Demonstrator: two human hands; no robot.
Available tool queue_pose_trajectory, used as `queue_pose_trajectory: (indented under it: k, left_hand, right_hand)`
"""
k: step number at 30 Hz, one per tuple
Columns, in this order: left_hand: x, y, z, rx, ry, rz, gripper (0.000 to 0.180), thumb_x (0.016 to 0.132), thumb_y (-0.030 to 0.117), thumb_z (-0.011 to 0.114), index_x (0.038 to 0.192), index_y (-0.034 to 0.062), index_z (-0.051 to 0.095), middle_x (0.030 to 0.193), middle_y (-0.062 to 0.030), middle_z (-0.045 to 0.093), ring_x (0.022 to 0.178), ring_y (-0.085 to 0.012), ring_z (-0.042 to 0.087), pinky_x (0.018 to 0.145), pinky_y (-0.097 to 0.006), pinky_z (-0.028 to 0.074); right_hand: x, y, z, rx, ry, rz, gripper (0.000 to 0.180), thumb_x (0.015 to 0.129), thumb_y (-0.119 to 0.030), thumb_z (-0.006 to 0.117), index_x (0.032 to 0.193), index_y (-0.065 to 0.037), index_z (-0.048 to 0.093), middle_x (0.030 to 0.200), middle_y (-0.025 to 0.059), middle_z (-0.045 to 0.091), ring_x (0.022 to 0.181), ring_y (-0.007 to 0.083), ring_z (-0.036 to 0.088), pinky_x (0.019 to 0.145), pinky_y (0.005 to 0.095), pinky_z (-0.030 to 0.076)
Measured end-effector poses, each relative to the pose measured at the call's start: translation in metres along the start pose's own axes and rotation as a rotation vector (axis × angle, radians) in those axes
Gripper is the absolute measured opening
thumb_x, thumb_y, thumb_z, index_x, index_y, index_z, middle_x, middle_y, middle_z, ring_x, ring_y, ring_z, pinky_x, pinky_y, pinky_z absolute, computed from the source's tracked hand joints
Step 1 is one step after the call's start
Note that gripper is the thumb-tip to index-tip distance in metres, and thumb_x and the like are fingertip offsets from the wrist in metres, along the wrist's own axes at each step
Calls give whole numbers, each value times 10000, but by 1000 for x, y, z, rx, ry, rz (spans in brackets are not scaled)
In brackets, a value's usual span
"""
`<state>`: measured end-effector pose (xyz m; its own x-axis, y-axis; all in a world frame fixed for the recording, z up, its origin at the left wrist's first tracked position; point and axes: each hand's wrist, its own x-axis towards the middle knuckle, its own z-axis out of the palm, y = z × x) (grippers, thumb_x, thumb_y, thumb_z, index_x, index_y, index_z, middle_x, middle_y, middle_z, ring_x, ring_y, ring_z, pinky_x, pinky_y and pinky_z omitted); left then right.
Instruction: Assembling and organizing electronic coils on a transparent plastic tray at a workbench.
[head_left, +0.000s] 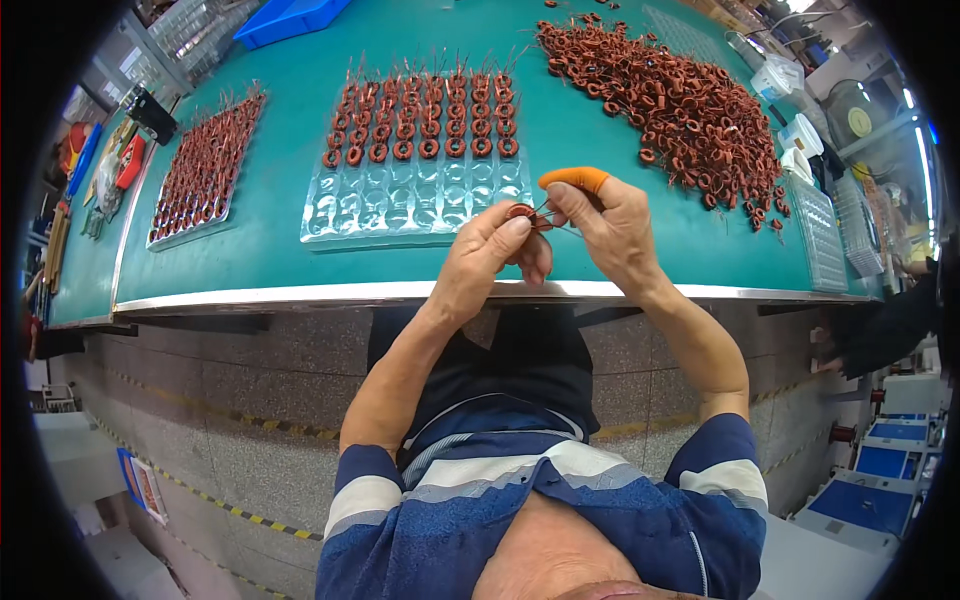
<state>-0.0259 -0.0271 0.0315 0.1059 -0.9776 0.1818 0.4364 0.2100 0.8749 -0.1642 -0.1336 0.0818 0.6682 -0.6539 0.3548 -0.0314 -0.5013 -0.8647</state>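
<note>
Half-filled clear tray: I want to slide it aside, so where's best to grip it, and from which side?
Probably the side rims of the clear tray, from left and right: it looks wide and shallow, red rings fill its far rows, and the left hand hides its near right corner.

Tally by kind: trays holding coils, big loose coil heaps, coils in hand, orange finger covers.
Trays holding coils: 2 (middle tray, left tray)
Big loose coil heap: 1
Coil in hand: 1
Orange finger cover: 1
Total: 5, counting the heap as one
</note>
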Motion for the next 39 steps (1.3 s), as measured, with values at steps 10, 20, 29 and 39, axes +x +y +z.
queue_pose_trajectory:
  k: [10,20,29,39]
  left_hand:
    - [-15,13,-1,584,89,298,272,921,61,559,1187,41,508,840,-65,566,722,-139,559,670,-290,472]
    - [-17,14,14,944,362,567,273,888,61,572,1146,31,491,970,-193,588,880,-377,604,724,-412,498]
    - [-24,44,11,365,-10,282,135,907,87,522,1034,43,515,787,-60,515,657,-137,508,620,-294,444]
    - [-27,34,3,181,108,198,125,985,95,491,1090,32,469,746,-6,459,589,-74,459,536,-204,380]
  right_hand:
    - [2,5,18,-245,22,-78,166,916,-115,611,995,15,677,770,96,646,664,149,603,617,280,476]
    - [-24,-48,23,-679,79,-905,87,807,66,662,879,88,617,716,165,584,569,311,564,483,385,446]
    - [-27,-22,7,194,219,108,231,917,-182,568,830,11,661,586,-34,468,517,31,368,469,206,235]
    - [-9,-4,26,506,62,204,265,938,-216,596,868,20,697,576,-26,499,519,41,390,474,191,284]
